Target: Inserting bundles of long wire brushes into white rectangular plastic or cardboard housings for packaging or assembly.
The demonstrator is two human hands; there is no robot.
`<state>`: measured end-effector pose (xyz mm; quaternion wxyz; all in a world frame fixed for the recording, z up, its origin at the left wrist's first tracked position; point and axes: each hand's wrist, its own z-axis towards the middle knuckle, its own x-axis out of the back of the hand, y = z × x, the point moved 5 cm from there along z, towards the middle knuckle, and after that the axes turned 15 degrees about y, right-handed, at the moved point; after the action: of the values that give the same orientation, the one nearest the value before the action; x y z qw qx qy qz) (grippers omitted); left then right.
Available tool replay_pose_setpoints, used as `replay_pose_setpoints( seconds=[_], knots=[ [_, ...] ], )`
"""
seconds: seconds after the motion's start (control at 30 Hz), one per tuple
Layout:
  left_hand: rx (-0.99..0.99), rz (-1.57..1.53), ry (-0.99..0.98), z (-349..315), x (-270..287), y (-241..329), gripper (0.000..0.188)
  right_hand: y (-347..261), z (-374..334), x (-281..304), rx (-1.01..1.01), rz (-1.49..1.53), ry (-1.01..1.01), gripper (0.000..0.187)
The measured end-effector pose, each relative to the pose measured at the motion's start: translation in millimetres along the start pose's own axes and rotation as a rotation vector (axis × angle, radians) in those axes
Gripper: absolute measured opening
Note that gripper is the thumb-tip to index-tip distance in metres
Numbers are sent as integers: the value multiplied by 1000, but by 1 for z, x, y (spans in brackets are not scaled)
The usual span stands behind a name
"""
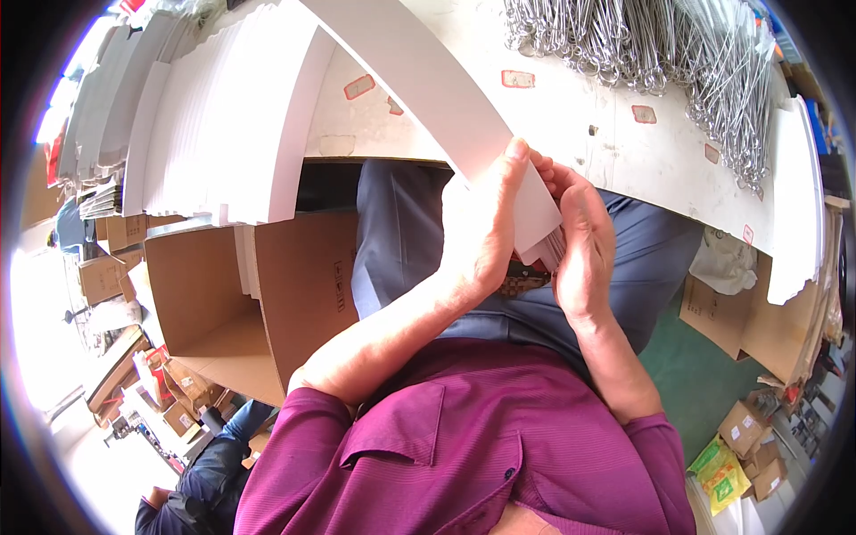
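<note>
A long white stack of card strips (419,71) slants from the table top down over my lap, its layered edges showing at the near end. My left hand (481,223) is closed on its near part, with the thumb lying along the upper face. Around the right edge of that same end, my right hand (584,241) is curled, its fingertips partly hidden behind the cards. To the left, a large row of white card pieces (223,116) stands packed together on the table.
Bunches of metal wire hooks (624,45) lie at the far right of the white table (571,116). An open cardboard box (209,303) is by my left arm. More white sheets (794,205) hang at the right edge. Another person (205,481) sits at lower left.
</note>
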<state>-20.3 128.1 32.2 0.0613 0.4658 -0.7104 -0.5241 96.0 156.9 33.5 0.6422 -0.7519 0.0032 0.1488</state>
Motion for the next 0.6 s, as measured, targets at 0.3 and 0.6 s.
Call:
replay_pose_setpoints(
  seconds=[0.3, 0.6],
  knots=[
    [-148, 217, -22, -8, 9, 6, 45, 3, -18, 11, -150, 43, 10, 40],
    [-222, 407, 2, -23, 3, 20, 54, -1, -21, 9, -80, 26, 87, 31]
  ],
)
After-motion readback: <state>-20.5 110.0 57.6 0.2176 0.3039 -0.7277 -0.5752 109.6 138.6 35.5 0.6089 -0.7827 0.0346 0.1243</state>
